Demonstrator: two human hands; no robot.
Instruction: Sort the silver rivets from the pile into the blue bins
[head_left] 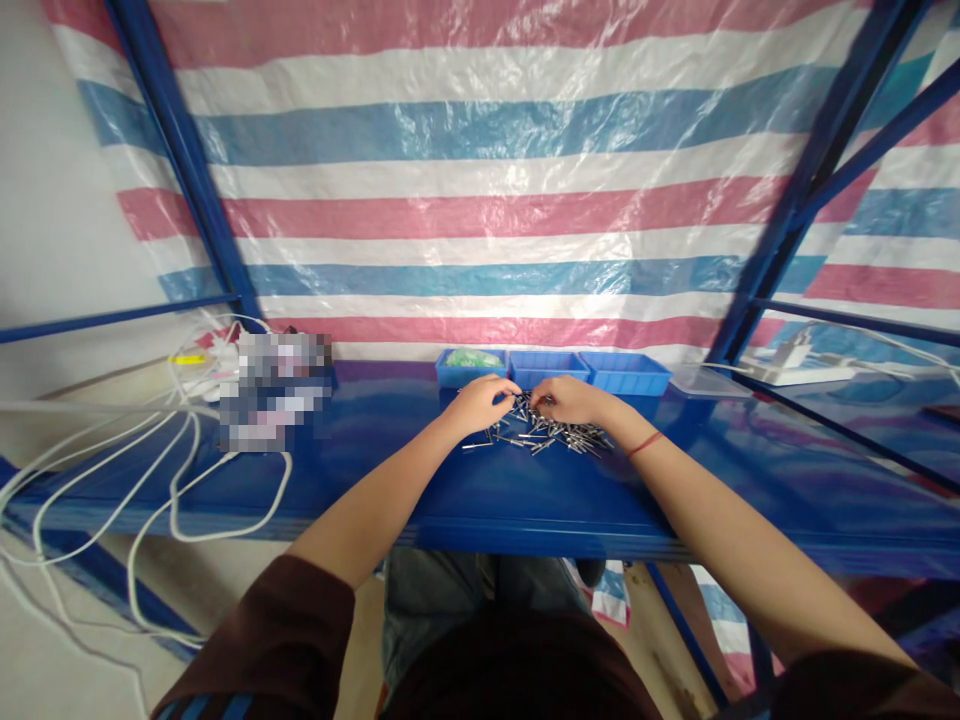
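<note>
A loose pile of small metal pins lies on the blue table. Over the left part of the pile is my left hand, its thumb and index finger brought together at a pin-like piece. My right hand rests on the back of the pile, its fingers curled down and closed; what they hold is too small to make out. Just behind the hands stand three blue bins in a row: the left bin has a green bag in it, beside the middle bin and the right bin.
White cables loop over the table's left side, near a blurred-out item. A clear lid lies right of the bins, and a white power strip is farther right. Blue frame posts and a striped sheet stand behind.
</note>
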